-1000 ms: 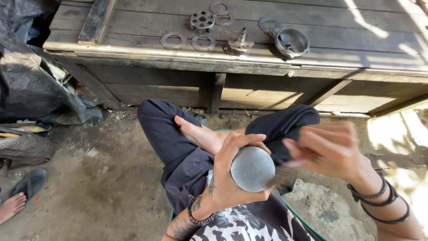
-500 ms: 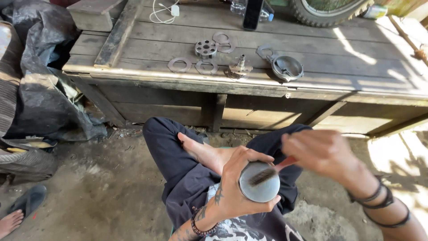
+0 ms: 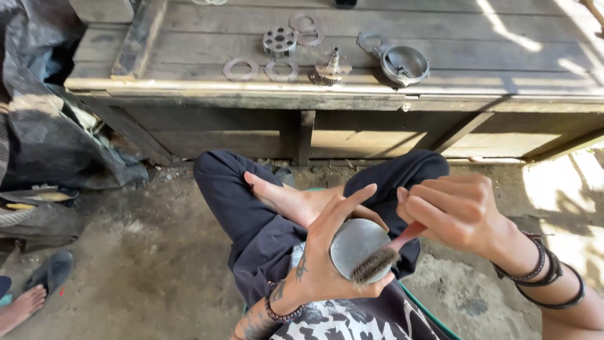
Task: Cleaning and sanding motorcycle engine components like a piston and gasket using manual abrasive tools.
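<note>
My left hand (image 3: 327,252) grips a round grey metal disc (image 3: 355,245) in front of my lap, its flat face turned up. My right hand (image 3: 456,211) holds a small brush by its reddish handle (image 3: 408,234), and the dark bristles (image 3: 374,266) rest on the disc's lower edge. I sit cross-legged in dark trousers, one bare foot (image 3: 283,198) just behind the disc.
A low wooden platform (image 3: 440,63) ahead carries flat metal rings (image 3: 240,68), a holed round part (image 3: 279,41), a geared shaft piece (image 3: 330,66) and a round metal housing (image 3: 404,64). Black sheeting (image 3: 44,126) lies at left. Another person's foot (image 3: 19,308) and a sandal (image 3: 53,271) are bottom left.
The view has tilted and drawn closer to the platform. The brush has come down onto the disc's lower edge, and my right hand has shifted slightly left toward the disc.
</note>
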